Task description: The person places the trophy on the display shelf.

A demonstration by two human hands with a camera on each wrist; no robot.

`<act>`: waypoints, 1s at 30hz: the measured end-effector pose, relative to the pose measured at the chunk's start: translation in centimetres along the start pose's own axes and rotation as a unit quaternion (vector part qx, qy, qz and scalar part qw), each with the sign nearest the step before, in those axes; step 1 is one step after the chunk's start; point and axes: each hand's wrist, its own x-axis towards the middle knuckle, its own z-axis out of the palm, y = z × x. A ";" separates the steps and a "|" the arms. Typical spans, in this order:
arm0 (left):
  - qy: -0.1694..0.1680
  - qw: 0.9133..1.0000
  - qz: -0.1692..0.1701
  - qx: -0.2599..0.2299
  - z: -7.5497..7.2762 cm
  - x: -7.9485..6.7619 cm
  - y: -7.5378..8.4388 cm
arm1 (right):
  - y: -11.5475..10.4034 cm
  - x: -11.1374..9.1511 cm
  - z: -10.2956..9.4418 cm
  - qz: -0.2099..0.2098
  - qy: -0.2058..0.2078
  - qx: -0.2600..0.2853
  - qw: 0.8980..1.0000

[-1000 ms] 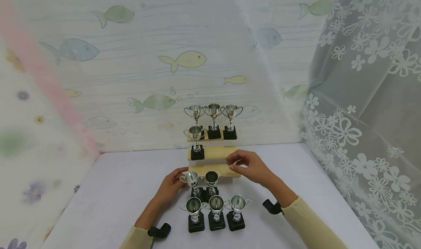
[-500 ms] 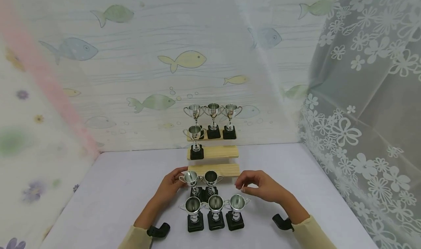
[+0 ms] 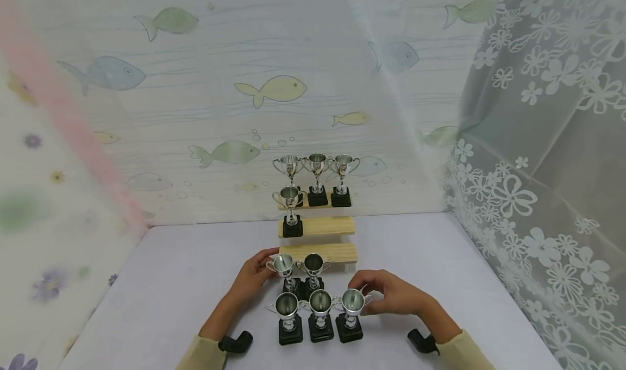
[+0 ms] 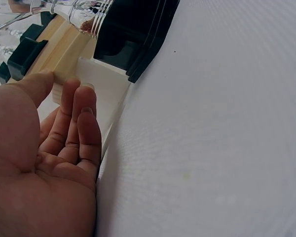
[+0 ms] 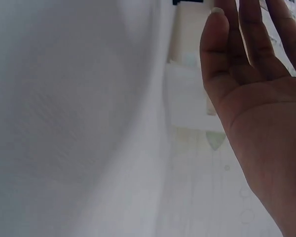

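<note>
In the head view a stepped wooden stand point(image 3: 325, 253) stands mid-table. My left hand point(image 3: 251, 277) holds the left end of its lowest step, thumb and fingertips at the wood in the left wrist view. My right hand point(image 3: 391, 294) is at the rightmost front silver trophy cup point(image 3: 352, 303), thumb and fingers spread around its bowl, which partly hides the fingertips. That trophy stands upright on its black base. Beside it stand two more front trophies point(image 3: 321, 303), with a pair of trophies point(image 3: 313, 264) behind them.
Three trophies point(image 3: 317, 166) line the stand's top step, and one trophy point(image 3: 292, 226) sits at the left of the middle step. A white cloth point(image 3: 161, 294) covers the table. Fish-patterned fabric point(image 3: 210, 109) hangs behind, a lace curtain point(image 3: 538, 158) on the right.
My right hand has moved from beside the stand's lower steps down toward me, to the rightmost front trophy. My left hand stays at the stand, and the trophies have not moved.
</note>
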 end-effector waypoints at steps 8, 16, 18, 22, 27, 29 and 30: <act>-0.001 1.000 -0.004 -0.001 0.0 -0.2 0.2 | 0.6 0.4 1.0 -0.021 -0.006 0.015 1.000; -0.003 1.000 -0.006 -0.007 0.0 -0.3 0.3 | 0.8 0.5 1.4 -0.023 -0.014 0.004 1.000; -0.004 1.000 -0.004 -0.008 0.0 -0.3 0.3 | 0.8 0.4 1.5 -0.029 -0.015 -0.001 0.999; -0.005 1.000 -0.001 -0.004 0.0 -0.4 0.4 | 0.9 0.4 1.6 -0.028 -0.014 -0.007 0.999; -0.003 1.000 -0.007 0.000 0.1 -0.5 0.6 | 0.8 0.4 1.8 0.003 -0.016 -0.009 1.000; -0.002 1.000 -0.009 -0.001 0.1 -0.6 0.6 | 0.7 0.4 1.8 0.004 -0.016 -0.010 1.000; -0.001 1.000 -0.009 0.000 0.1 -0.6 0.6 | 0.7 0.4 1.9 -0.001 -0.015 -0.013 1.000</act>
